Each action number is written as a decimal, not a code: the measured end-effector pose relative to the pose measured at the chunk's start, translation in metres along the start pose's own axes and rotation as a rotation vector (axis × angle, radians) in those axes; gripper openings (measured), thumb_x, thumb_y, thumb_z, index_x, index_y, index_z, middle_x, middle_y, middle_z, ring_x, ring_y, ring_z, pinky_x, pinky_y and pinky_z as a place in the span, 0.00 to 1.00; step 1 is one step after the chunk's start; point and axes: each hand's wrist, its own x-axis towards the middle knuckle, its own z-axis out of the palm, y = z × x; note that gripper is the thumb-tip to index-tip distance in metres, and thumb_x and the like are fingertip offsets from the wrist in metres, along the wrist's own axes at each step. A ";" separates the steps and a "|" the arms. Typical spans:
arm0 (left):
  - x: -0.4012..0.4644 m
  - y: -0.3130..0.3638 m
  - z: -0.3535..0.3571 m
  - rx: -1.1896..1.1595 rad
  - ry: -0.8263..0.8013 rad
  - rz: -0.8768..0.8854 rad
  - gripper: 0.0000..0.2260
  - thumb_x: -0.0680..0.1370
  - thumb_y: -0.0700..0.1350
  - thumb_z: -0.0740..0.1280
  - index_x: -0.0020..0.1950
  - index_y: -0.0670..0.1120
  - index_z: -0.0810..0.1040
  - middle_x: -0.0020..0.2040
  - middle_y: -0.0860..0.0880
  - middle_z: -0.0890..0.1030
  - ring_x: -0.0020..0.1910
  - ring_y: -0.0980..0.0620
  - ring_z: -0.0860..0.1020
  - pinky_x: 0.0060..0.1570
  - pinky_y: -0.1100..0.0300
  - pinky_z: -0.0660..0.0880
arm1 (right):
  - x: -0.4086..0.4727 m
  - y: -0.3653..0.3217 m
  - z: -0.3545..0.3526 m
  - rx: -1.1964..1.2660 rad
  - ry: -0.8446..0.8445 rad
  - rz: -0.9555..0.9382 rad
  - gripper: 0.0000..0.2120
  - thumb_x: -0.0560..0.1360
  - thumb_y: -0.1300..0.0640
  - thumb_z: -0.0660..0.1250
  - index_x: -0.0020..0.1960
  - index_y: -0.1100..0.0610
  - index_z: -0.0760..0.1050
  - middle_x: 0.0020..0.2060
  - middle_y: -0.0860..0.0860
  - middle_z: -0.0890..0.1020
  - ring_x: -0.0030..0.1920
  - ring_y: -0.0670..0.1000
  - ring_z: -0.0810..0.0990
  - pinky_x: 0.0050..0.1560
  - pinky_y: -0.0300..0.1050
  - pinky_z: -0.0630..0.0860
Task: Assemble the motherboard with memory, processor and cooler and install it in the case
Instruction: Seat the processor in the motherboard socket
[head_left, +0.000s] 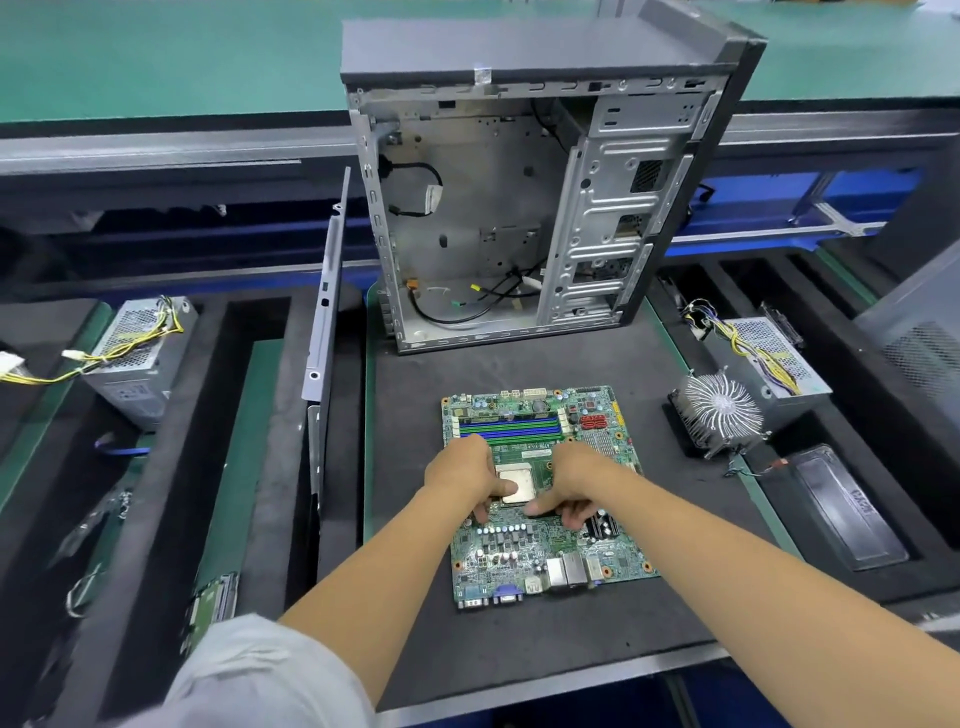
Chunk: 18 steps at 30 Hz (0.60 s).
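Observation:
The green motherboard lies flat on the black mat, with blue and green memory slots along its far side. A silver processor sits in the socket at its middle. My left hand lies over the socket's left side, its thumb resting on the processor and its fingers bent down at the near edge. My right hand covers the socket's right side, with one finger pointing left along the near edge; what its curled fingers hold is hidden. The finned cooler lies to the right. Behind the board stands the open case.
A grey side panel leans upright left of the mat. Power supplies with yellow cables sit at the left and right. A black tray lies at the right, another board at the lower left. Loose cables hang inside the case.

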 end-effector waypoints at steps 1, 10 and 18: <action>0.000 0.000 0.000 0.001 -0.002 0.000 0.14 0.73 0.54 0.73 0.35 0.45 0.77 0.37 0.45 0.85 0.32 0.53 0.83 0.48 0.56 0.80 | 0.001 0.000 0.000 -0.011 0.017 -0.013 0.35 0.67 0.50 0.76 0.61 0.67 0.63 0.36 0.60 0.83 0.34 0.55 0.82 0.48 0.51 0.81; 0.004 0.000 -0.001 0.018 -0.024 -0.002 0.14 0.73 0.53 0.73 0.39 0.43 0.79 0.38 0.44 0.85 0.36 0.51 0.84 0.48 0.55 0.80 | -0.002 0.010 -0.002 -0.154 0.064 -0.193 0.22 0.67 0.48 0.76 0.42 0.67 0.75 0.30 0.60 0.83 0.32 0.57 0.84 0.42 0.52 0.82; 0.002 0.000 -0.001 -0.002 0.013 0.002 0.12 0.73 0.52 0.74 0.41 0.43 0.80 0.36 0.46 0.85 0.33 0.53 0.84 0.45 0.57 0.80 | -0.002 0.017 0.001 -0.181 0.078 -0.398 0.18 0.69 0.52 0.75 0.34 0.60 0.69 0.27 0.55 0.79 0.27 0.55 0.80 0.36 0.49 0.80</action>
